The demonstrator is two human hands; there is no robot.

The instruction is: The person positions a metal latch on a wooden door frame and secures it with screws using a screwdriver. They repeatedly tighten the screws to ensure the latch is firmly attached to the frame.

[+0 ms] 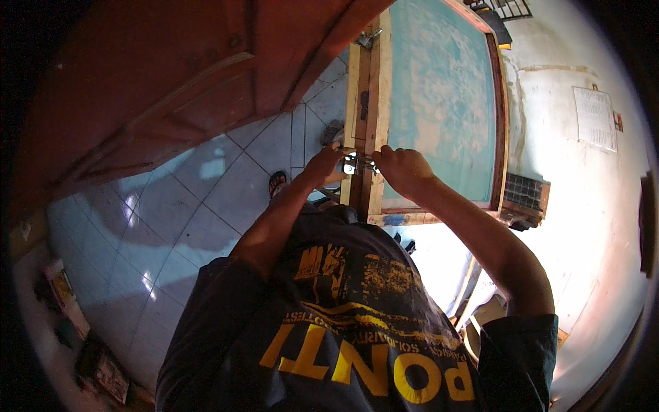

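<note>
In front of me lies a wooden screen-printing frame (379,123) with pale teal mesh (443,103). A shiny metal hinge clamp (351,163) sits on its left side, where the frame meets a wooden rail (353,103). My left hand (325,167) grips the clamp's outer end, fingers closed around it. From the mesh side, my right hand (405,173) closes its fingers on the clamp's inner end. The small part under those fingers is mostly hidden. Farther up the same rail is a second metal clamp (371,38).
A reddish-brown panelled door (199,75) stands at the upper left, above a tiled floor (206,185). On the right is a pale wall (549,130) with a paper sheet (594,118). A dark gridded piece (524,192) lies beside the frame's near right corner.
</note>
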